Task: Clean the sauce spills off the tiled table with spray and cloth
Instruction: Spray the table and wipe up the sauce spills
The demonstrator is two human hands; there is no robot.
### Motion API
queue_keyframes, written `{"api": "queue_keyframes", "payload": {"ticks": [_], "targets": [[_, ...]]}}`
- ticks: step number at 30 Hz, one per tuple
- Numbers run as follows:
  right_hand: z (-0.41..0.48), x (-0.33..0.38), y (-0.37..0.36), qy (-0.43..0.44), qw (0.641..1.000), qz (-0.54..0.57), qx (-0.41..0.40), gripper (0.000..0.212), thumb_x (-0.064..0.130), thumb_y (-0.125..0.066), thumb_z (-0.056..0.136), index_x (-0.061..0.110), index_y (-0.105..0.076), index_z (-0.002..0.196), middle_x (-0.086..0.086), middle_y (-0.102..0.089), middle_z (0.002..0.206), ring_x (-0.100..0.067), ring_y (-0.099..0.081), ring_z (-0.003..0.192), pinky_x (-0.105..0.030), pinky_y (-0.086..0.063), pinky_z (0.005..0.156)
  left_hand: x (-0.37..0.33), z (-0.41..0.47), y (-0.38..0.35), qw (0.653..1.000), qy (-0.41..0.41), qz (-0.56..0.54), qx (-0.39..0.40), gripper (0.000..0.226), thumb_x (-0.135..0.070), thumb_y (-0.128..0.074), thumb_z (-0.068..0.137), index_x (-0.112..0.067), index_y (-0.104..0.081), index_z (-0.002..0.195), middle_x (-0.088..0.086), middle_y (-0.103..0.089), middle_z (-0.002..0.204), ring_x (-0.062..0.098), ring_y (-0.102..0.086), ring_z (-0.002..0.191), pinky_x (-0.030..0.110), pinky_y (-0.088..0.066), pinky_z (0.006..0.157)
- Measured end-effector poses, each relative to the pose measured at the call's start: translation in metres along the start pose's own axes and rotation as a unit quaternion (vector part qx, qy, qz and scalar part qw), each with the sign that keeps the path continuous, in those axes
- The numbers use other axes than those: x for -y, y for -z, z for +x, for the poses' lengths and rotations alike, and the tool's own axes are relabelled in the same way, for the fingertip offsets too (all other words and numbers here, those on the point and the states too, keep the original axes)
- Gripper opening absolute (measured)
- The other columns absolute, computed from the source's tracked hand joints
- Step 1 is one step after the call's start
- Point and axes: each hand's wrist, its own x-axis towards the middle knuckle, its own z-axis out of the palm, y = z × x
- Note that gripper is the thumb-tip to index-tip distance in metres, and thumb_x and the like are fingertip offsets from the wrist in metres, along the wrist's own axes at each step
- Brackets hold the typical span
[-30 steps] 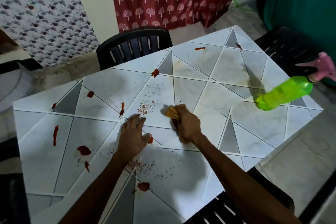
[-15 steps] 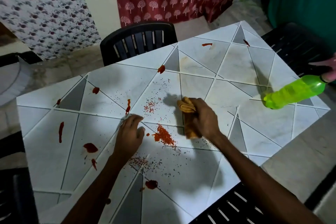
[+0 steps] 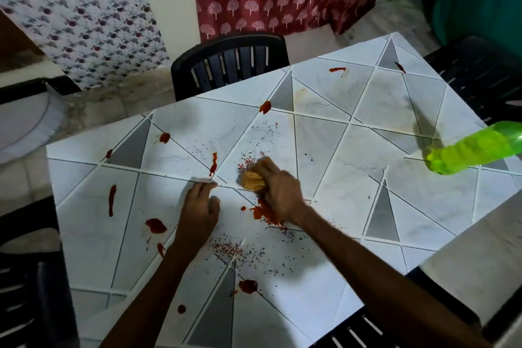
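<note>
My right hand (image 3: pixel 279 192) grips a bunched orange cloth (image 3: pixel 252 179) and presses it on the tiled table (image 3: pixel 395 206) near its middle. A red sauce smear (image 3: pixel 261 210) with specks lies just under that wrist. My left hand (image 3: pixel 199 210) rests on the tiles to the left, fingers loosely bent, holding nothing. More red spills dot the top: a streak (image 3: pixel 213 164), a long drip (image 3: pixel 112 200), a blob (image 3: pixel 156 225), another blob (image 3: pixel 248 286) near the front. A green spray bottle (image 3: pixel 474 147) stands at the right edge, its head out of frame.
A black plastic chair (image 3: pixel 230 62) is tucked in at the far side; another black chair (image 3: pixel 480 73) is at the right, and a third shows at the near edge (image 3: pixel 356 330). More spills sit at the far side (image 3: pixel 336 69). Curtains hang behind.
My right hand has slid the cloth leftward and a little toward me, closer to my left hand. The view has shifted, putting the bottle's pink head out of frame.
</note>
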Motion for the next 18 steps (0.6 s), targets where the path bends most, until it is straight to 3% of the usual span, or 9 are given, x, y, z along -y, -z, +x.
{"api": "queue_keyframes", "payload": {"ticks": [3, 6, 8, 11, 15, 18], "targets": [[-0.017, 0.023, -0.018, 0.057, 0.996, 0.058, 0.031, 0.057, 0.017, -0.064, 0.085, 0.037, -0.051, 0.138, 0.006, -0.051, 0.145, -0.027, -0.063, 0.108, -0.038, -0.057, 0.084, 0.004, 0.003, 0.006, 1.0, -0.003, 0.005, -0.002, 0.041, -0.023, -0.045, 0.094, -0.002, -0.058, 0.127, 0.017, -0.058, 0.13, 0.032, -0.049, 0.125, 0.036, -0.033, 0.106], [-0.024, 0.023, -0.015, 0.047, 0.988, 0.146, 0.032, 0.056, 0.012, -0.062, 0.084, 0.033, -0.056, 0.136, 0.003, -0.059, 0.14, -0.024, -0.062, 0.115, -0.042, -0.055, 0.091, 0.004, 0.008, 0.011, 1.0, 0.0, 0.007, -0.012, 0.04, -0.022, -0.046, 0.093, -0.002, -0.058, 0.126, 0.017, -0.058, 0.128, 0.031, -0.049, 0.122, 0.039, -0.037, 0.105], [-0.021, 0.015, -0.003, 0.003, 0.979, 0.203, -0.002, 0.05, 0.016, -0.063, 0.084, 0.025, -0.061, 0.133, 0.0, -0.066, 0.131, -0.023, -0.064, 0.111, -0.044, -0.056, 0.091, 0.006, 0.011, 0.014, 1.0, -0.001, 0.008, -0.02, 0.04, -0.021, -0.047, 0.093, -0.002, -0.058, 0.126, 0.016, -0.057, 0.128, 0.029, -0.048, 0.121, 0.04, -0.039, 0.104], [-0.007, -0.007, 0.032, -0.082, 0.963, 0.25, -0.059, 0.063, 0.015, -0.051, 0.069, 0.018, -0.064, 0.13, -0.006, -0.068, 0.125, -0.024, -0.063, 0.109, -0.04, -0.052, 0.094, 0.007, 0.021, 0.018, 0.999, 0.01, 0.01, -0.031, 0.04, -0.02, -0.05, 0.091, -0.001, -0.057, 0.126, 0.016, -0.053, 0.13, 0.03, -0.047, 0.122, 0.042, -0.041, 0.102], [0.02, -0.049, 0.078, -0.167, 0.937, 0.271, -0.142, 0.061, 0.015, -0.043, 0.064, 0.025, -0.069, 0.118, 0.002, -0.072, 0.109, -0.021, -0.065, 0.102, -0.032, -0.049, 0.087, 0.012, 0.037, 0.02, 0.998, 0.06, 0.031, -0.004, 0.055, -0.03, -0.053, 0.088, 0.003, -0.05, 0.132, 0.022, -0.049, 0.135, 0.035, -0.043, 0.128, 0.048, -0.038, 0.107], [0.044, -0.075, 0.097, -0.221, 0.932, 0.232, -0.169, 0.059, 0.017, -0.04, 0.065, 0.026, -0.067, 0.117, -0.002, -0.072, 0.107, -0.03, -0.064, 0.101, -0.036, -0.049, 0.083, 0.014, 0.043, 0.022, 0.995, 0.079, 0.052, 0.037, 0.063, -0.038, -0.049, 0.089, 0.002, -0.046, 0.137, 0.02, -0.044, 0.142, 0.035, -0.037, 0.133, 0.051, -0.035, 0.109]]}}
